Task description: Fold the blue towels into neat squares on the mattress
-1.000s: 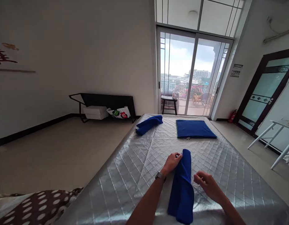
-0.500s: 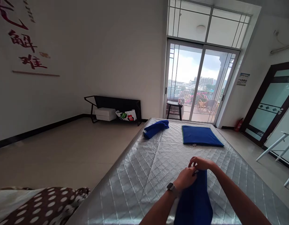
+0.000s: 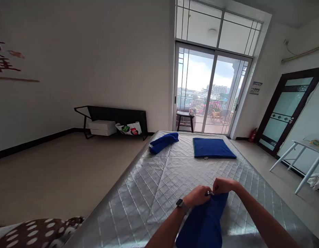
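A blue cloth (image 3: 204, 220) hangs from both my hands over the near part of the bed, its lower end running out of the frame. My left hand (image 3: 199, 195), with a watch on the wrist, pinches its upper edge near a small pale tag. Close beside it, my right hand (image 3: 222, 185) is closed on the same edge. Farther off on the silver quilted mattress (image 3: 138, 193) lie a flat folded blue cloth (image 3: 213, 148) and, to its left, a rolled blue cloth (image 3: 163, 142).
A brown polka-dot blanket (image 3: 37, 232) lies at the lower left. Against the wall stands a black rack (image 3: 115, 115) with a white box (image 3: 102, 127) and a printed bag (image 3: 129, 128). At right is a white table (image 3: 308, 146). Sliding glass doors (image 3: 211, 89) are at the back.
The view has turned right, so the room shifts left. My hands have drawn slightly apart along the cloth's edge, and the held cloth spreads wider at its top.
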`<state>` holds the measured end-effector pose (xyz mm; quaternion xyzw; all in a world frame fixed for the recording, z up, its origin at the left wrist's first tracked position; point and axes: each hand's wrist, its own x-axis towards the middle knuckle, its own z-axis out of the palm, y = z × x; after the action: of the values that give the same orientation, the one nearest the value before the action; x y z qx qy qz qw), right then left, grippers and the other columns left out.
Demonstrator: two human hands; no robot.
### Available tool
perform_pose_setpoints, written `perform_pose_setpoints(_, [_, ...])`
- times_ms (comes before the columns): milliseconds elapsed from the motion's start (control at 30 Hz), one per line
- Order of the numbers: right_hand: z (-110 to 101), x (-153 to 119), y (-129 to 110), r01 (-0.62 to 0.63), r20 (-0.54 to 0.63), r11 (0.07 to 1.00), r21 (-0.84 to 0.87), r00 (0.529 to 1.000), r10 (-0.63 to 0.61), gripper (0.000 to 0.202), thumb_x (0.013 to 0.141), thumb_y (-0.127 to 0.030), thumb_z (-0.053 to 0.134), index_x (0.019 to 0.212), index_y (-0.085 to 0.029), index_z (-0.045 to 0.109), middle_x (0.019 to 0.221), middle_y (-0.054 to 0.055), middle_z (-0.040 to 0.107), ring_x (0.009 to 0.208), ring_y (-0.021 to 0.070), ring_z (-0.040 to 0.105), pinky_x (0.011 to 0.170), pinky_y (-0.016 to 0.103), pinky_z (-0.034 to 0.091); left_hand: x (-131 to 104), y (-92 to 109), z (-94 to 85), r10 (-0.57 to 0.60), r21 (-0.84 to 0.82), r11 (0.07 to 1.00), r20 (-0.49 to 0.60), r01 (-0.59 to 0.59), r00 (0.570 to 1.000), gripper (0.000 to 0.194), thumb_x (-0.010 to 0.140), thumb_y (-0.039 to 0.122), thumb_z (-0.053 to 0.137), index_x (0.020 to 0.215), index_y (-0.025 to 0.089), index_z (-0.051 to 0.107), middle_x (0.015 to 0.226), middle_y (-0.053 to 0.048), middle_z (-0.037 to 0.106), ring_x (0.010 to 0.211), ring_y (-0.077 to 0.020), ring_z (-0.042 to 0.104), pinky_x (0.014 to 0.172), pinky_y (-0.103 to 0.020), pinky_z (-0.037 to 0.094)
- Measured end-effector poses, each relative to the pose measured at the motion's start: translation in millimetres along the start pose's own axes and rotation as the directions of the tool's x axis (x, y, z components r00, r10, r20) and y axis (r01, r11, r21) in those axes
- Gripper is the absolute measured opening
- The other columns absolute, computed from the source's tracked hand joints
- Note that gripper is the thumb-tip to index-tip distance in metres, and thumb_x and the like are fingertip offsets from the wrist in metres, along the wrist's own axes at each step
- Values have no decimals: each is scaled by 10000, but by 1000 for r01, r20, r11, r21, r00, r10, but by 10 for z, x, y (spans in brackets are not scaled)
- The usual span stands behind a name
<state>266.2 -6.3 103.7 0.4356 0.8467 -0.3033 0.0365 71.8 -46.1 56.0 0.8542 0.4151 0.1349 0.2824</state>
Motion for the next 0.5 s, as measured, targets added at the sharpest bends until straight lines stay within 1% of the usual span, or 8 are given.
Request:
perform_pose_setpoints(100, [63, -138, -119, 17, 54, 997, -69, 998, -13, 143, 663, -149, 649, 640, -227, 767, 515, -76, 620, 546, 102, 526, 523, 206, 365, -37, 75, -3, 80, 22, 996, 74, -81, 994, 320, 799, 189, 577, 1061, 228, 757, 906, -26, 781, 802, -187, 684, 684, -247, 482])
perform_pose_setpoints(200, [33, -309, -190, 68, 44, 998, -5, 997, -68, 100, 691, -186, 660, 673, -222, 752, 575, -72, 649, 596, 109, 568, 553, 206, 399, -121, 213, -143, 123, 47, 990, 116, -130, 986, 269, 767, 182, 609, 990, 233, 750, 828, -3, 765, 719, -159, 651, 611, -227, 441])
perform_pose_setpoints(267, [-48, -439, -206, 88, -54, 994, 57, 995, -85, 80, 734, -256, 676, 715, -210, 739, 640, -50, 678, 635, 121, 589, 580, 220, 428, -222, 340, -341, 102, 48, 993, 93, -107, 990, 258, 786, 214, 606, 1011, 227, 732, 782, 4, 750, 673, -146, 634, 587, -220, 424])
perform_pose_setpoints(333, [-168, -584, -197, 97, -197, 988, 120, 978, -72, 173, 789, -358, 672, 727, -200, 703, 647, -31, 668, 622, 128, 578, 577, 241, 438, -369, 477, -608, 71, 59, 996, 46, -74, 996, 248, 814, 237, 583, 1022, 222, 717, 749, 8, 735, 644, -143, 629, 587, -223, 421])
perform_pose_setpoints(400, [-311, -757, -156, 109, -360, 973, 204, 932, -29, 296, 826, -481, 648, 727, -202, 656, 600, -35, 621, 570, 127, 546, 550, 259, 433, -568, 593, -917, 42, 109, 993, -28, -39, 999, 225, 831, 246, 566, 1004, 232, 710, 721, 11, 722, 649, -154, 641, 622, -235, 434])
perform_pose_setpoints(433, [-385, -861, -121, 123, -444, 958, 258, 896, 5, 348, 824, -540, 644, 728, -206, 635, 574, -42, 593, 544, 125, 530, 535, 264, 430, -689, 632, -1080, 20, 150, 989, -78, -8, 997, 212, 837, 254, 563, 993, 242, 707, 706, 12, 716, 662, -165, 650, 653, -245, 444])
perform_pose_setpoints(467, [-458, -978, -74, 144, -529, 938, 316, 847, 48, 392, 808, -592, 650, 730, -209, 619, 555, -49, 570, 524, 123, 519, 522, 267, 431, -826, 655, -1245, -13, 189, 981, -144, 41, 989, 204, 847, 268, 557, 988, 252, 703, 689, 12, 709, 678, -178, 660, 688, -256, 452])
perform_pose_setpoints(500, [-528, -1108, -15, 176, -612, 911, 372, 785, 98, 425, 782, -630, 667, 735, -211, 611, 546, -54, 556, 512, 121, 512, 513, 268, 435, -976, 660, -1411, -56, 225, 969, -215, 105, 975, 194, 853, 282, 552, 978, 260, 699, 687, 9, 708, 700, -190, 670, 720, -266, 457])
